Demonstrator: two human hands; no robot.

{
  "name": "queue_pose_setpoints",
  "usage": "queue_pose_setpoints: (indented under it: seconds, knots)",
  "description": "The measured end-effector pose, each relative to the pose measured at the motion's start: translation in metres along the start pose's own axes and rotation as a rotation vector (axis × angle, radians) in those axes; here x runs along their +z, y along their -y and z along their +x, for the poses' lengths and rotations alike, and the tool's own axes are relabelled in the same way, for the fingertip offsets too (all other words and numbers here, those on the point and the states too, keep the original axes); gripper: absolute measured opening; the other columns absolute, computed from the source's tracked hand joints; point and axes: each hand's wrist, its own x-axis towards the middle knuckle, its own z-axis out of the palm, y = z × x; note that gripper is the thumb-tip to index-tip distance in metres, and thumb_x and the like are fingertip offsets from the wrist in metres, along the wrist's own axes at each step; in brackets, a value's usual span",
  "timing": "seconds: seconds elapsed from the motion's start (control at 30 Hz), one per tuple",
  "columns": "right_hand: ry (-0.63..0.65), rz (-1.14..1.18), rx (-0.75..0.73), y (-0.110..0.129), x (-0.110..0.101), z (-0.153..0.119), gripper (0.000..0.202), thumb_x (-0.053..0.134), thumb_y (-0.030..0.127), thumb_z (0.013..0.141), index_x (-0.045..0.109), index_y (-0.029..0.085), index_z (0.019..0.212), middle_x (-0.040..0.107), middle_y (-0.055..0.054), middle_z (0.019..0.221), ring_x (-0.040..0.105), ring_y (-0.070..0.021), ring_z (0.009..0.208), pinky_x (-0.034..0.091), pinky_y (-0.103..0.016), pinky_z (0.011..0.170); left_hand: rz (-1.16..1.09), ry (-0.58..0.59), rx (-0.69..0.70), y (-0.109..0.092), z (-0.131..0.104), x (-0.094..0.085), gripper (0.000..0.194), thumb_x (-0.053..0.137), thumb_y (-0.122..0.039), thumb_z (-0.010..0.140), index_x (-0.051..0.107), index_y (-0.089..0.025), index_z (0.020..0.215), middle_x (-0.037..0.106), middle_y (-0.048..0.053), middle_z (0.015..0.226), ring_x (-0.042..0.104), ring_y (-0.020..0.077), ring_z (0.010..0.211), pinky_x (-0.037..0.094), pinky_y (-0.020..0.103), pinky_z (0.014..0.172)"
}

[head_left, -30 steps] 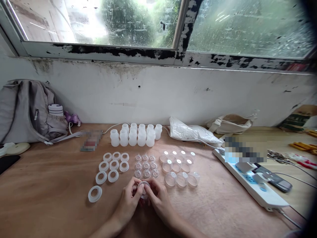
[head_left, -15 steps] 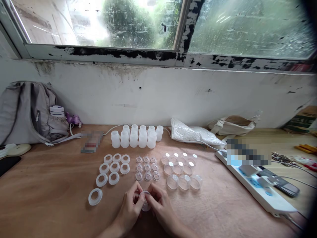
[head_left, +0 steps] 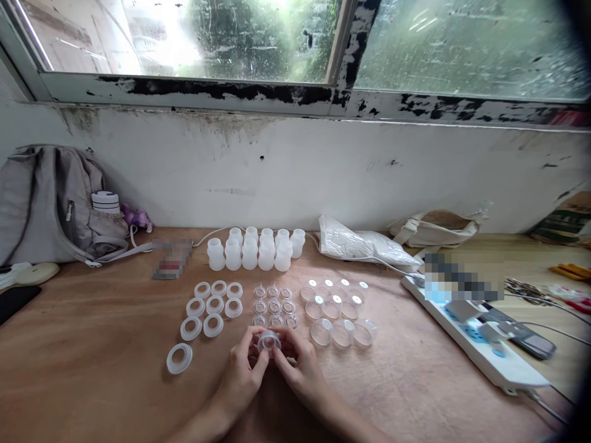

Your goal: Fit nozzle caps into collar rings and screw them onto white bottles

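Note:
Between my two hands is a translucent bottle ring (head_left: 268, 341), tilted so that its round opening faces me. A clear part shows inside it, probably a teat, but I cannot make out how it sits. My left hand (head_left: 244, 369) grips the ring's left side with thumb and fingertips. On its right side, my right hand (head_left: 298, 366) pinches it, the thumb at the near edge. Just beyond my fingers stand clear bottle teats (head_left: 274, 306) in rows. Several white rings (head_left: 215, 304) lie to their left, and one ring (head_left: 179, 359) lies apart, nearer me.
Clear domed caps (head_left: 342, 333) stand in rows at the right. White bottles (head_left: 250, 254) are grouped near the wall. A power strip (head_left: 480, 335) with plugs runs along the right. A backpack (head_left: 46, 203) rests at the left, a silvery pouch (head_left: 364, 243) at the back.
Both hands have moved slightly away from me with the ring. It has tipped, so its opening now shows more fully. The view has shifted a little.

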Motion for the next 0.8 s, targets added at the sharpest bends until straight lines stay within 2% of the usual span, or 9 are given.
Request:
queue_pose_setpoints:
  seconds: [0.17,0.53,0.8]
  knots:
    - [0.002,0.009,-0.007,-0.0011,0.0006,0.0025,0.017,0.047,0.018,0.083,0.05,0.019,0.1,0.063,-0.005,0.086,0.061,-0.0153,0.076,0.05,-0.025,0.067,0.04,-0.015,0.0,0.0026,0.002,-0.0003,0.018,0.046,-0.026,0.083,0.046,-0.02,0.099,0.065,0.004,0.086,0.064,0.0153,0.074,0.049,0.022,0.06]
    - [-0.012,-0.053,0.021,-0.0003,0.0025,0.0008,0.014,0.046,0.015,0.08,0.052,0.018,0.092,0.061,-0.002,0.077,0.059,-0.0128,0.067,0.047,-0.02,0.057,0.035,-0.016,-0.016,0.0061,0.0015,0.0006,0.02,0.048,-0.03,0.081,0.047,-0.018,0.098,0.066,0.005,0.083,0.065,0.0163,0.07,0.049,0.021,0.055]
    - [-0.031,-0.078,0.001,0.002,0.0029,0.0032,0.015,0.046,0.012,0.077,0.053,0.018,0.089,0.061,-0.002,0.074,0.056,-0.012,0.063,0.044,-0.021,0.056,0.031,-0.023,-0.015,0.0056,0.0006,0.0012,0.019,0.048,-0.029,0.081,0.047,-0.018,0.096,0.066,0.006,0.083,0.064,0.0158,0.068,0.048,0.021,0.053]
